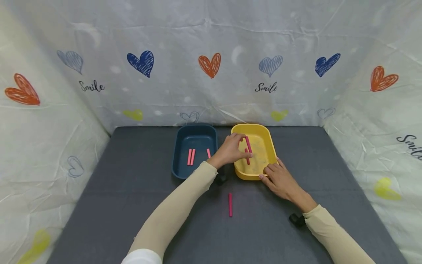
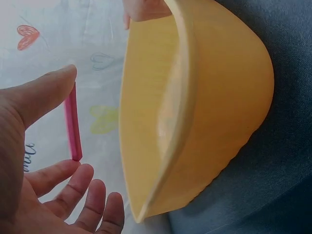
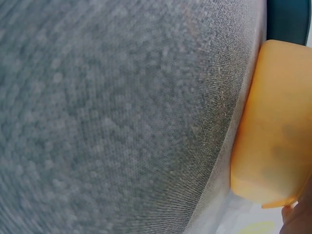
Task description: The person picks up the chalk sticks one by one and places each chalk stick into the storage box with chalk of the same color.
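My left hand (image 1: 232, 149) reaches over the yellow tray (image 1: 242, 129) and pinches a dark pink stick (image 1: 248, 145) end to end between thumb and index finger. In the left wrist view the same slim stick (image 2: 72, 124) has straight edges, and the other fingers are spread below it. A second dark pink stick (image 1: 248, 161) lies in the tray, partly behind the thumb. At the tray's near right corner, my right hand (image 1: 281, 181) grips the rim, fingers over the edge and thumb at the outer front wall. The right wrist view catches only a bit of this hand (image 3: 298, 217).
A dark blue tray (image 1: 174, 161) stands left of the yellow one, with light pink sticks (image 1: 191, 157) inside; the left wrist partly overlaps it. Another dark pink stick (image 1: 230, 205) lies on the grey tabletop (image 1: 138, 205). A heart-printed white cloth (image 1: 237, 102) hangs behind and at both sides.
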{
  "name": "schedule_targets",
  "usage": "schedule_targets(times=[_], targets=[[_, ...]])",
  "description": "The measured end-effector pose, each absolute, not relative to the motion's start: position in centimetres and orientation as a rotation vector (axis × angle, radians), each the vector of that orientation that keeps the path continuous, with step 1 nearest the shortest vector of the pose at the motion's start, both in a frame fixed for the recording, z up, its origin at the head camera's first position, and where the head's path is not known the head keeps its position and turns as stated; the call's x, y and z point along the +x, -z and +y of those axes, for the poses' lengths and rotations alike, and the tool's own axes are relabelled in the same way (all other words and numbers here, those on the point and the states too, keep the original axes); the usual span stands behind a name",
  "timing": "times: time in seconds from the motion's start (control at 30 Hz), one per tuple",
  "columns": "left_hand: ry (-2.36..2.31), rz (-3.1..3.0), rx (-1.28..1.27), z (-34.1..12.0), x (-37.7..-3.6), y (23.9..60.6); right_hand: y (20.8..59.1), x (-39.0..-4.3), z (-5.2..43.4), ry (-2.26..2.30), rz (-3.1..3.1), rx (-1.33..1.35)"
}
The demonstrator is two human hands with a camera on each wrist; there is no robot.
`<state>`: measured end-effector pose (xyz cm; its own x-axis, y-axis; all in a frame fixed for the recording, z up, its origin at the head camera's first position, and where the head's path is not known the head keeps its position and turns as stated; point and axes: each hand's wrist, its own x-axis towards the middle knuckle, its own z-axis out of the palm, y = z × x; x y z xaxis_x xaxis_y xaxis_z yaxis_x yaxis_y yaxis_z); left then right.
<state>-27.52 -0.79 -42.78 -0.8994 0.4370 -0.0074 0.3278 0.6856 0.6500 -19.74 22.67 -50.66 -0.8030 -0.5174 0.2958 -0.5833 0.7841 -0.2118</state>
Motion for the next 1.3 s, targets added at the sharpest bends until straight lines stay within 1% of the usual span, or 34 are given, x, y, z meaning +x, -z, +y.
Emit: schedule_targets(times=[0.13,0.5,0.9,1.3], targets=[[-1.023,2.716,0.568,-0.2,-28.0,43.3,50.7,-19.8,22.6,-0.441,-2.751,0.864],[-0.929,2.745,0.529,1.4,-28.9,43.6,50.8,-19.8,22.6,-0.426,-2.737,0.873],[-0.772,2.807,0.427,2.1,-30.2,44.2,50.9,-19.8,22.7,-0.413,-2.740,0.874],[-0.559,2.875,0.397,3.1,-30.5,45.0,51.0,-19.9,22.7,-0.410,-2.737,0.865]])
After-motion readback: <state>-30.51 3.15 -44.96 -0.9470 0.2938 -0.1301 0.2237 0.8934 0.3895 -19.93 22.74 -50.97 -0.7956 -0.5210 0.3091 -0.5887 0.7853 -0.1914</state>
